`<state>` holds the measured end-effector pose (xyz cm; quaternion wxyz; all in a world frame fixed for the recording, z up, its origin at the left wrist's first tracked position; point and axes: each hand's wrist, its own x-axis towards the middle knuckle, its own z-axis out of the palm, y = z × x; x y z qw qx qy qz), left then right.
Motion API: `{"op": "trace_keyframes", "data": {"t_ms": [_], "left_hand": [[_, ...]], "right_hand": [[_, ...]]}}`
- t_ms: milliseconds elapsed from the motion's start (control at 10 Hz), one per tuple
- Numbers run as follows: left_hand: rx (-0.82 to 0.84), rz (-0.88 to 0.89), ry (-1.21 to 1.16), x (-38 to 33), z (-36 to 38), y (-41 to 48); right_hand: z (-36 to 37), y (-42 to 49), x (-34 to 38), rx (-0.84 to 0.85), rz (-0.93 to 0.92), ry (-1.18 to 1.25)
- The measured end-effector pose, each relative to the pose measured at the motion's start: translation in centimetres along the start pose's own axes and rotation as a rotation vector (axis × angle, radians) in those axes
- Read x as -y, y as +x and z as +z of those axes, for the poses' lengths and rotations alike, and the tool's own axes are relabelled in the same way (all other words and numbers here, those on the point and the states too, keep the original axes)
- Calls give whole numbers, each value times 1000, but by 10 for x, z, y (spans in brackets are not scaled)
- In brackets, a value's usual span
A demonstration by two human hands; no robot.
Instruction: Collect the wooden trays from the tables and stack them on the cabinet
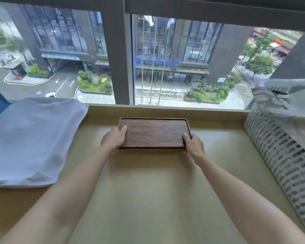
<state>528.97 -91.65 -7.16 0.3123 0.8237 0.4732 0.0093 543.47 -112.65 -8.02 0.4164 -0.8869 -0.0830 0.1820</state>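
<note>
Step in hand: I judge this as placing or squaring a wooden tray on the cabinet top, under the window.
Tray position: flat, long side across my view, near the back edge; whether a second tray lies beneath it I cannot tell.
Left hand: closed on the tray's left short end, thumb over the rim, fingers underneath and hidden.
Right hand: closed on the near right corner, thumb on the rim.
Surroundings: a pale cloth bundle lies well to the left; a white woven basket stands to the right; both clear of the tray.
Next move: release both grips evenly, withdraw straight back, then fetch any remaining tray.
</note>
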Motion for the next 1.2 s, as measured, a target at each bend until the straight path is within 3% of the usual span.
{"op": "trace_keyframes", "data": {"t_ms": [500,700,900,1100,1200], "left_hand": [[91,6,132,-10,14,59],[99,14,161,-13,9,64],[73,21,107,-16,6,64],[18,108,156,-17,-15,45],[-91,182,158,-27,-34,29]], "right_hand": [[12,49,6,-4,-12,-217],[12,46,11,-44,-71,-464],[9,45,20,-7,-146,-673],[5,30,38,7,-176,-627],[0,17,56,-27,-248,-618]]}}
